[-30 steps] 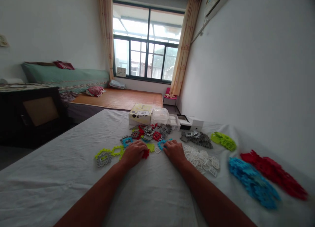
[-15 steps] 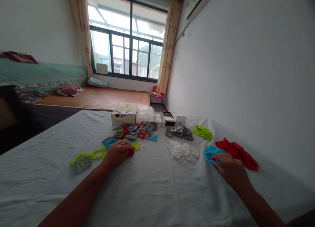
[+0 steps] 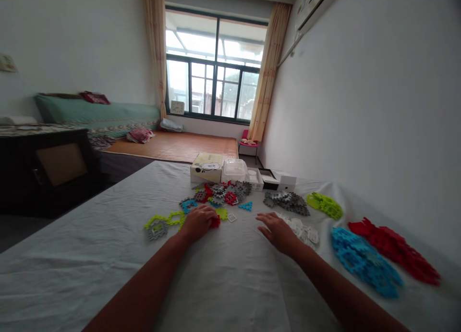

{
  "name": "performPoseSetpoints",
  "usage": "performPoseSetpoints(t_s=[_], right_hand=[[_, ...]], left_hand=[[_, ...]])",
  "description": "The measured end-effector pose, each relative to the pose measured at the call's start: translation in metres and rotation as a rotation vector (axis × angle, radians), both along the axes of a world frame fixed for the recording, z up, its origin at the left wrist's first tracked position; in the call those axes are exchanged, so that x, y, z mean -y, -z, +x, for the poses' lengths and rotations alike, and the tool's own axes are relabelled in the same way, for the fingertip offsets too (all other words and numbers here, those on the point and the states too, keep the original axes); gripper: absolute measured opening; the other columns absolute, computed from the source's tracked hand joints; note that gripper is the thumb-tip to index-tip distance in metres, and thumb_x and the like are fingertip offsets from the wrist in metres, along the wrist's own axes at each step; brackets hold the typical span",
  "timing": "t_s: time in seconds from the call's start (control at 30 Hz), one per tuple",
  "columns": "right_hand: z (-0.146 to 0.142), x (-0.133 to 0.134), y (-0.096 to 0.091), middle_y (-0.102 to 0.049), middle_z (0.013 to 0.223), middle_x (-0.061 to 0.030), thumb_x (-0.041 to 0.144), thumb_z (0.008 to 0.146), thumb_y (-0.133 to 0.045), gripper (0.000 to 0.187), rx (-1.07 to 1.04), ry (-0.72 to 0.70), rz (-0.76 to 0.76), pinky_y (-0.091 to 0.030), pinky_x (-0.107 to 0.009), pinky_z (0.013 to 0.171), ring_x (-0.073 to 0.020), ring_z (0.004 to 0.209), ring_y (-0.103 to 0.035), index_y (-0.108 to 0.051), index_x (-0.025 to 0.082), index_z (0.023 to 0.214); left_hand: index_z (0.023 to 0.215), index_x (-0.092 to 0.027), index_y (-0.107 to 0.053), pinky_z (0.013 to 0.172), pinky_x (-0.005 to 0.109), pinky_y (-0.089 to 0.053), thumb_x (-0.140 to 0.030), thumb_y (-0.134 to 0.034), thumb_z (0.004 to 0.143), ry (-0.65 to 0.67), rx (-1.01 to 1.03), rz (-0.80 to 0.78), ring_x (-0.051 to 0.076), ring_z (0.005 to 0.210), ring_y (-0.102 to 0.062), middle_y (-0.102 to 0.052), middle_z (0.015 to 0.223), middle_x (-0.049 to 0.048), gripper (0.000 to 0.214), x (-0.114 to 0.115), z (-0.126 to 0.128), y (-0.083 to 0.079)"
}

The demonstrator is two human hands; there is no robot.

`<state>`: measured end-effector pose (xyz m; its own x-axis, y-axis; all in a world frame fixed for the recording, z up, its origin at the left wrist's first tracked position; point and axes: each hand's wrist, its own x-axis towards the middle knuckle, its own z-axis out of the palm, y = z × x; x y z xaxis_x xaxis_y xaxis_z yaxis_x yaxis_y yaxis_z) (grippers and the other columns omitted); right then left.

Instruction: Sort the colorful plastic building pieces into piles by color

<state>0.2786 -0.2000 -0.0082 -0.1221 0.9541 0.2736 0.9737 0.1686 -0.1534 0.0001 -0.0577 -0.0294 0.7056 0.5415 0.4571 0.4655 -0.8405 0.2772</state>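
My left hand rests curled on the white cloth, closed over a red plastic tile that shows at its fingertips. My right hand hovers open, fingers stretched toward the left, just in front of the white tile pile. Between and beyond the hands lies a mixed heap of tiles, a lone blue triangular piece, a small white piece and a lime piece. Lime and grey joined frames lie left of my left hand.
Sorted piles lie to the right: grey, lime, blue, red. Boxes and a clear container stand at the table's far edge. A wall runs along the right; a bed and dark cabinet lie beyond.
My right hand left the blue pile at the right and came back toward the middle, now open near the white tiles. The view swung back left. My left hand stayed on the red tile.
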Motion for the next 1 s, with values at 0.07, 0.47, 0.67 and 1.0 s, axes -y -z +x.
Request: performPoseSetpoints(t_s=[0.07, 0.47, 0.67, 1.0], right_hand=[[-0.014, -0.038, 0.003, -0.057, 0.132, -0.0079, 0.027, 0.091, -0.044, 0.038, 0.049, 0.049, -0.060, -0.038, -0.034, 0.101, -0.0211, 0.122, -0.047, -0.055, 0.019, 0.127], [-0.025, -0.044, 0.001, -0.066, 0.101, -0.0097, 0.040, 0.083, -0.056, 0.030, 0.148, 0.120, -0.127, -0.039, -0.032, 0.087, -0.0240, 0.101, -0.055, -0.067, 0.020, 0.103], [0.000, 0.049, -0.013, -0.065, 0.102, -0.0063, 0.043, 0.082, -0.054, 0.028, 0.063, 0.182, 0.076, -0.041, -0.033, 0.083, -0.0220, 0.097, -0.058, -0.064, 0.025, 0.101], [0.231, 0.188, 0.007, -0.072, 0.090, -0.0076, 0.061, 0.080, -0.043, 0.046, -0.136, 0.930, 0.132, -0.050, -0.036, 0.073, -0.0262, 0.083, -0.067, -0.067, 0.023, 0.092]], left_hand=[[0.088, -0.026, -0.072, 0.090, 0.032, -0.042, -0.009, -0.052, 0.080, -0.010, -0.020, 0.011, 0.019, 0.098, -0.059, -0.070, 0.099, 0.0005, 0.027, 0.000, -0.001, -0.003], [0.089, -0.027, -0.073, 0.093, 0.034, -0.039, -0.010, -0.053, 0.082, -0.009, -0.085, 0.035, 0.019, 0.098, -0.058, -0.070, 0.098, 0.0004, 0.026, 0.007, 0.003, -0.008], [0.089, -0.027, -0.072, 0.093, 0.031, -0.041, -0.010, -0.051, 0.081, 0.031, -0.057, 0.018, 0.018, 0.099, -0.058, -0.070, 0.100, -0.0001, 0.029, -0.002, 0.001, -0.006], [0.091, -0.028, -0.071, 0.089, 0.030, -0.042, -0.013, -0.045, 0.082, 0.041, -0.073, 0.033, 0.018, 0.101, -0.059, -0.069, 0.104, -0.0010, 0.032, -0.010, 0.003, -0.001]])
